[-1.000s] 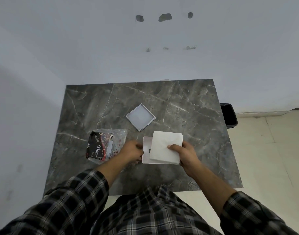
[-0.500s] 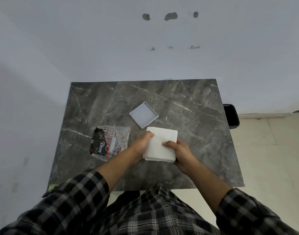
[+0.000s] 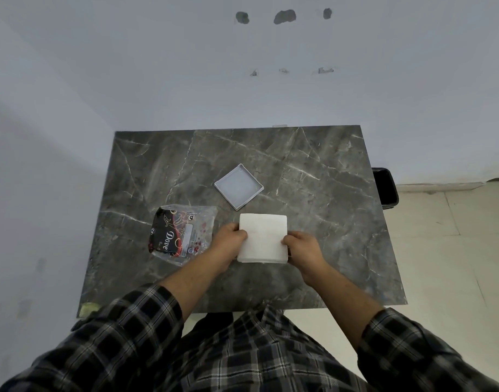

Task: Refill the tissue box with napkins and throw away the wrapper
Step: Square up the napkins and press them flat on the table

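A white stack of napkins (image 3: 264, 236) lies squarely over the tissue box base, which it hides almost fully; only a thin white edge shows below it. My left hand (image 3: 230, 238) grips the stack's left edge and my right hand (image 3: 299, 246) grips its right edge. The box's square white lid (image 3: 238, 186) lies apart on the table, just beyond the stack. The clear plastic wrapper (image 3: 183, 233) with black and red print lies flat to the left of my left hand.
All of this sits on a dark marble table (image 3: 313, 171) set against a white wall. A black bin (image 3: 385, 188) stands on the floor by the table's right edge. Pale floor tiles (image 3: 446, 250) lie to the right.
The napkin stack, tilted and held only by my right hand, has been squared over the box. My left hand moved from the box's side to the stack's left edge.
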